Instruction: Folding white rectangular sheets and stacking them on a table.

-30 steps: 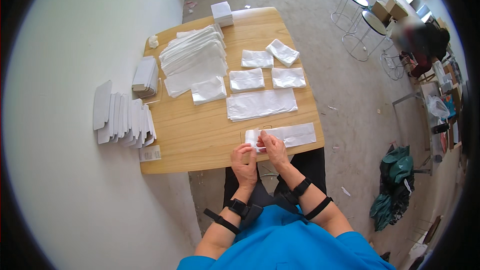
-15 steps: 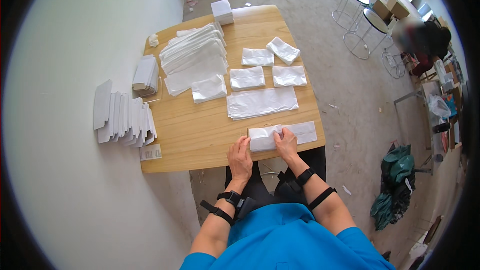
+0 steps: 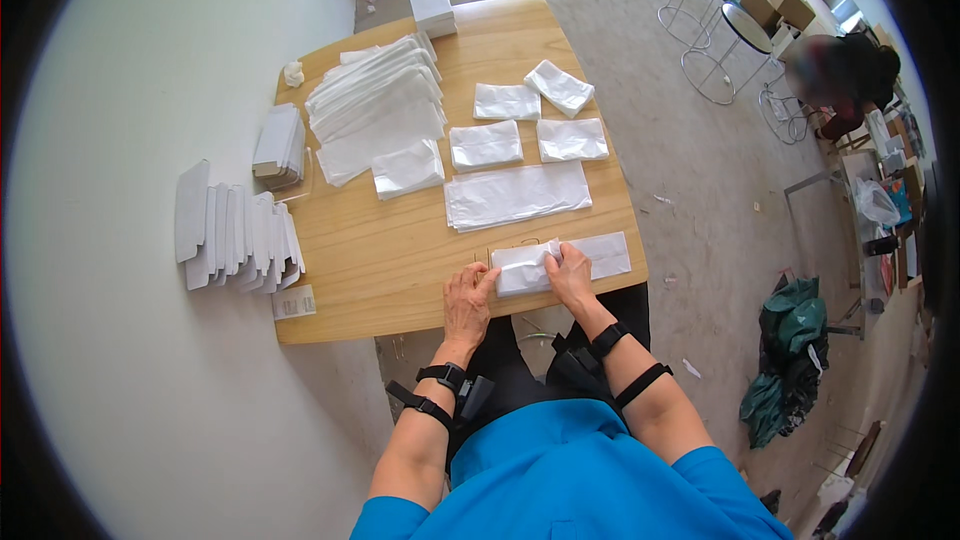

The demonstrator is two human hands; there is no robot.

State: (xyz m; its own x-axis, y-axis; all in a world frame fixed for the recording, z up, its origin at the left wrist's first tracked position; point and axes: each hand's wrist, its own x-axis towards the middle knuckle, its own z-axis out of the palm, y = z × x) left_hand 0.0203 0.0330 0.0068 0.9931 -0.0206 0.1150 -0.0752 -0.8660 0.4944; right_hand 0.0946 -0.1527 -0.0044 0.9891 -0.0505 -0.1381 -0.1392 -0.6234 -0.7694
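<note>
A strip of thin white sheet [image 3: 523, 279], folded over on itself at its left part, lies along the near edge of the wooden table. Its flat right part runs out beyond my right hand [image 3: 569, 274], whose thumb and fingers pinch the folded layer from the right. At the strip's left end is my left hand [image 3: 468, 301], fingers spread and fingertips touching the edge. Just beyond lies a wider stack of white sheets [image 3: 518, 196]. Whether the material is paper or plastic film, I cannot tell.
The wooden table [image 3: 370, 275] also bears several folded white packets [image 3: 486, 145], a fanned pile of white sheets [image 3: 375, 100] and a block of white cards [image 3: 433, 11]. White flat cartons [image 3: 235, 230] stand along the wall side. A person [image 3: 845, 75] bends over at the far right.
My left fingers have spread and drawn slightly left. My right hand keeps its pinch on the fold, whose top layer now looks more creased. The whole view has shifted a little.
</note>
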